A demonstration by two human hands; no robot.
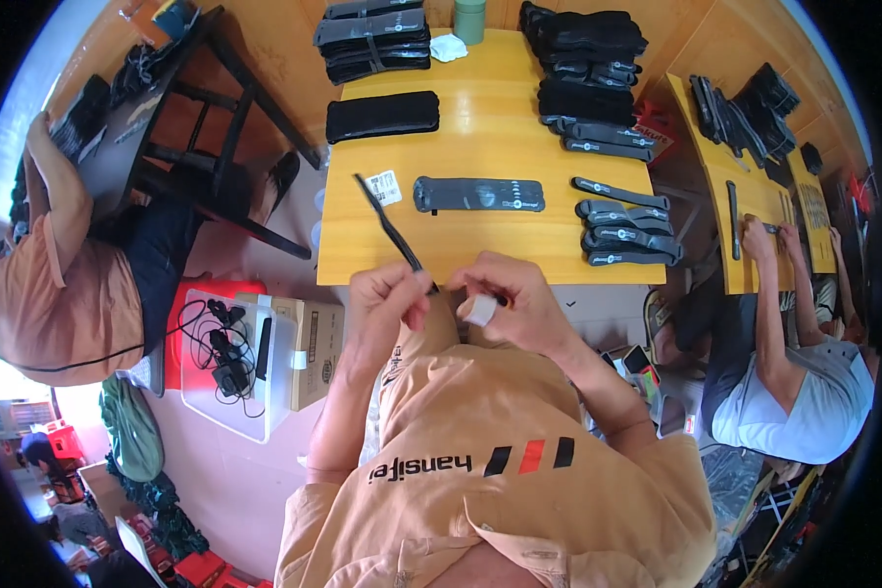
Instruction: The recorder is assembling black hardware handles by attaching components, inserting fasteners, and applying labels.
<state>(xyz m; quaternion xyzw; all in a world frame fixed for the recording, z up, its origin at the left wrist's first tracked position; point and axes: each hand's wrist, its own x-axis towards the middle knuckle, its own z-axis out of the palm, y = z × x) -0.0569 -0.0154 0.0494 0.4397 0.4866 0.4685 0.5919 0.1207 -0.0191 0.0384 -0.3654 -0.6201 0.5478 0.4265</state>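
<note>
My left hand is closed on the lower end of a narrow black strap, which slants up and left over the table's near edge. My right hand, close beside it, has its fingers curled in. Something white, a wrap or a small piece, shows at its fingers; what the hand grips is mostly hidden. Beyond both hands, a flat dark band with pale printing lies crosswise on the yellow table. A white label lies partly behind the strap's upper end.
Bundled black bands and a flat black stack lie at far left; more stacks and folded bands line the right side. A clear bin of cables stands left. People work at tables on both sides.
</note>
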